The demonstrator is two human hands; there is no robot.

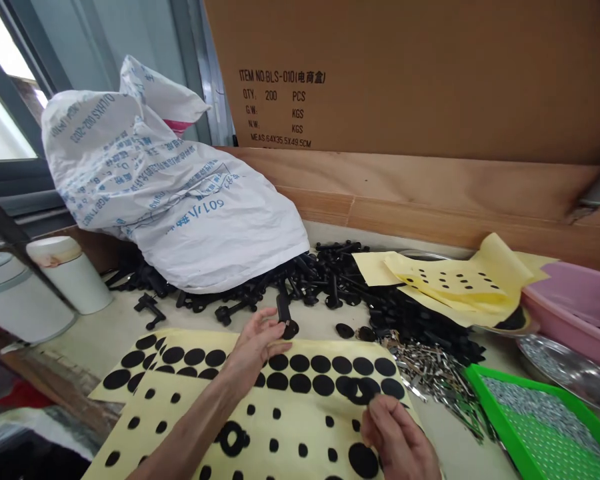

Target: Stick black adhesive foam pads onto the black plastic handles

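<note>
My left hand [254, 347] is at the centre of the view, its fingers [273, 333] spread and loosely curved. It lies just beside an upright black plastic part [283, 308], with a round black pad [291, 329] at the part's lower end. I cannot tell whether these fingers grip the part.

My right hand [397, 437] is at 5 o'clock. Its fingers [377, 417] are drawn close together at the edge of a black disc [363, 390], which seems pinched and slightly lifted from the yellow backing sheet [305, 407].

Rows of black discs [300, 363] remain stuck to this sheet, with smaller black dots and larger discs on the sheet nearer me. A second yellow sheet [455, 283] lies at 2 o'clock, carrying only small dots. Two loose black pads [345, 330] rest on the tabletop [80, 347] at 1 o'clock from my left hand.

A large heap of black plastic parts [330, 280] spreads across the tabletop from 10 to 2 o'clock, so many parts remain loose. Most show no clear pad, though the heap is too dense to tell. Bright metal pieces [430, 373] lie at 3 o'clock, and a green tray [480, 380] holding small grey pieces sits at 4 o'clock. Beyond them are a pink basin [575, 300] and a white woven sack [170, 193], with a cardboard carton [405, 73] behind.
</note>
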